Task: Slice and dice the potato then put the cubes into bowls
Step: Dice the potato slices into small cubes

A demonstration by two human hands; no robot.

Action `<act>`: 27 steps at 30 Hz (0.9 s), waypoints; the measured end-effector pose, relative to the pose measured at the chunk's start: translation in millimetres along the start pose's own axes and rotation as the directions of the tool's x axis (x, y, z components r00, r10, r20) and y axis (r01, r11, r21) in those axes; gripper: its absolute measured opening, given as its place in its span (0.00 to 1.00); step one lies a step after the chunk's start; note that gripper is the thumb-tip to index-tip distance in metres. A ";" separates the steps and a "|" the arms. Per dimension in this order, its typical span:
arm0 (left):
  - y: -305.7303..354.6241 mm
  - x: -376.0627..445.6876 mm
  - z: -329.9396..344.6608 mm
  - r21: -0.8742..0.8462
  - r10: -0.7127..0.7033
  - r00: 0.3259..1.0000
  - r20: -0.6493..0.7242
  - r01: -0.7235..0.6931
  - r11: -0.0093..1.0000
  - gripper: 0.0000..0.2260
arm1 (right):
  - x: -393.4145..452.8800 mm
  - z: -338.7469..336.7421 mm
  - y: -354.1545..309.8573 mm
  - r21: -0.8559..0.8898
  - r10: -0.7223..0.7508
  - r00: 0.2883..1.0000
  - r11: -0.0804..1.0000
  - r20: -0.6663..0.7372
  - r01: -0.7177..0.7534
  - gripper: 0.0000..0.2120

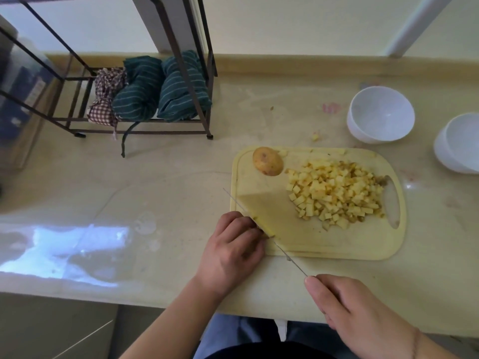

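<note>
A pale, glossy counter (160, 182) runs along a cream wall, with a patch of window glare on its left part. On it lies a yellow board (318, 244), its near edge close to the counter's front edge. The left hand (230, 251) curls over a potato piece (263, 226) at the board's near-left corner; only a thin yellow sliver of that piece shows past the fingers, so its shape is hard to tell. The knife (269, 213) stands against those fingers, its broad blade reflecting the board, tip out past the board's left edge. The right hand (355, 310) is wrapped around the handle, which is fully hidden in the fist.

A heap of cubes (337, 195) fills the board's right half, up to the handle slot. A half potato (267, 161) with skin on sits at the far-left corner. A stray bit (315, 137) lies on the counter beyond the board.

Two white bowls stand to the far right, both holding nothing: the near bowl (380, 115) is whole in view, the other bowl (457, 143) is cut off by the frame edge. Bare counter lies between board and bowls.

To the left a metal rack (145, 73) holds rolled cloths (160, 92); its upper part is cropped, and blurred items sit at the far left.
</note>
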State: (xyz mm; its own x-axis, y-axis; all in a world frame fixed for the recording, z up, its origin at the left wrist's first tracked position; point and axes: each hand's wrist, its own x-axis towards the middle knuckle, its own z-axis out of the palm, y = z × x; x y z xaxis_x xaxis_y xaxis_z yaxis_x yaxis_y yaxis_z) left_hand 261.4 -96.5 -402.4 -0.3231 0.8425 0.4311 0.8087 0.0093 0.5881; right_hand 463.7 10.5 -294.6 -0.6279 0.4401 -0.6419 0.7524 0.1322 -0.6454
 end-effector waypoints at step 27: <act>1.8 -4.1 -6.3 -0.036 0.002 1.000 0.010 -0.001 0.999 0.03 | 4.3 -2.2 -4.4 0.134 -0.035 0.998 0.991 0.054 0.027 0.37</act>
State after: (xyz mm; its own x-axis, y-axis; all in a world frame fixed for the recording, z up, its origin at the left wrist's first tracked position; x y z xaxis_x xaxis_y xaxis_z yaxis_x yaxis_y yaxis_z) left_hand 261.1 -103.4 -398.8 -0.3167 0.8481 0.4249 0.7910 -0.0111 0.6118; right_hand 458.1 13.7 -293.7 -0.6635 0.3865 -0.6406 0.7015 0.0237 -0.7123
